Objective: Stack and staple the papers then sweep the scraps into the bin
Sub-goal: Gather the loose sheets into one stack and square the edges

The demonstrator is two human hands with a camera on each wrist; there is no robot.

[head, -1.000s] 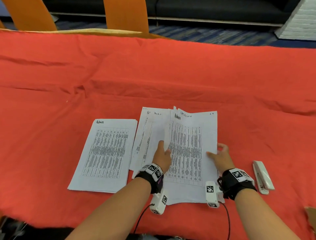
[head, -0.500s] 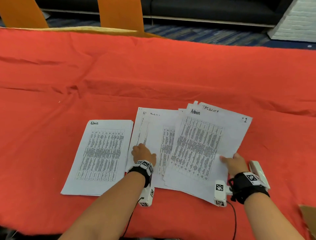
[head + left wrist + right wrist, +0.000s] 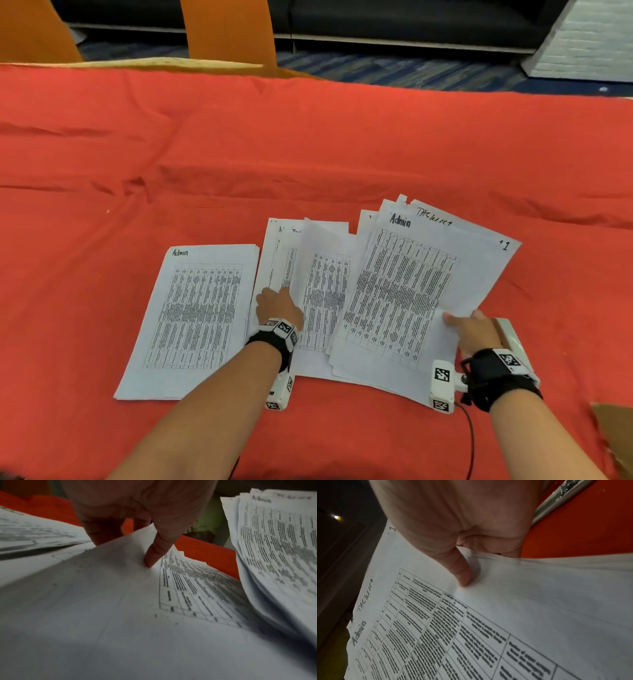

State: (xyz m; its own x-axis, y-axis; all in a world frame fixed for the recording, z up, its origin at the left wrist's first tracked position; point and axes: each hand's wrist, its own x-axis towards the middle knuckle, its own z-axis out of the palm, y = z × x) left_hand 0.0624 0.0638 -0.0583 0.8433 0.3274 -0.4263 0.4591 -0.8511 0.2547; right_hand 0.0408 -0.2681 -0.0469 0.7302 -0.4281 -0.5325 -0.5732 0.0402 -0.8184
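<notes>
Risking a slide: right hand [image 3: 474, 330] pinching only the near right edge of the right sheaf [image 3: 421, 287], thumb [image 3: 462, 573] on top and fingers curled under, so loosely aligned sheets possibly fanning further or slipping out while being shifted. Sheaf already skewed clockwise, corners splaying at the far end, one far corner looking torn. Left hand [image 3: 279, 305] pinching a sheet of the middle pile [image 3: 322, 284], thumb [image 3: 154, 553] pressing on it and fingers tucked behind its raised edge; sheet curling upward, so possibly creasing or dragging the pages beneath out of square. Stapler [image 3: 512, 337] lying just behind the right wrist, partly hidden; possibly getting knocked by that wrist or snagging the sheaf's edge. Red cloth [image 3: 308, 144] wrinkled, so possibly catching paper corners during any sliding. Paper state: three groups lying on the near half of the table — left pile [image 3: 195, 315] flat and fairly square, headed "Admin"; middle pile overlapped on its right by the sheaf, also headed "Admin" with more handwriting behind it. All white printed tables, thin and floppy. Nothing stapled yet by the look of it; stacking looking unfinished. Bin and scraps not showing.
</notes>
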